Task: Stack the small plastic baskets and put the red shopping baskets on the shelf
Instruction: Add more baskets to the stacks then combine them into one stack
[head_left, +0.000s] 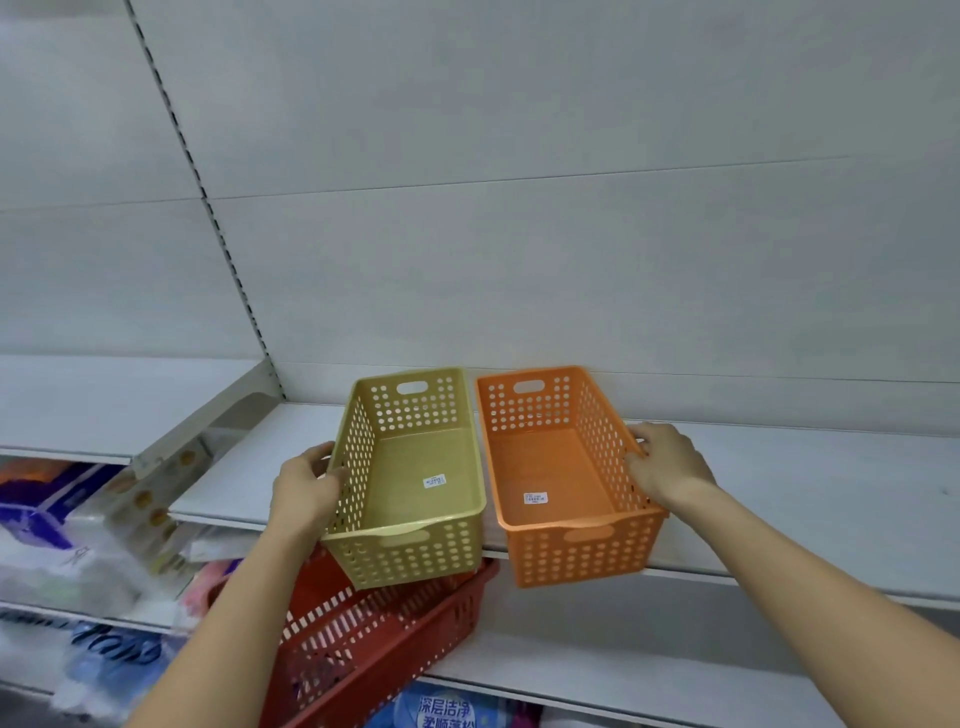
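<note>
Baskets were the matter in the head view, the only one given: a yellow basket (408, 478) and an orange basket (566, 475) stood side by side on the white shelf (805, 488), their near ends jutting past its front edge, their long walls almost touching. The left hand (306, 488) lay against the yellow one's outer wall, fingers curled onto the perforated plastic in a grip. The right hand (667, 465) did likewise on the orange one's outer wall, fingers hooked at the rim. Both were empty but for a small price label on each floor. They looked light, thin-walled and somewhat springy, so a squeeze at mid-wall would probably flex them; the rim or the slotted handle at either end seemed the firmer hold. Smooth plastic might slip, though the holes gave fingertips purchase. Their tapered walls suggested one would nest into the other if lowered level. A red basket (374, 644) sat below, tilted on the lower shelf (597, 670) and partly over its edge, untouched; it looked larger and stiffer, best lifted two-handed.
</note>
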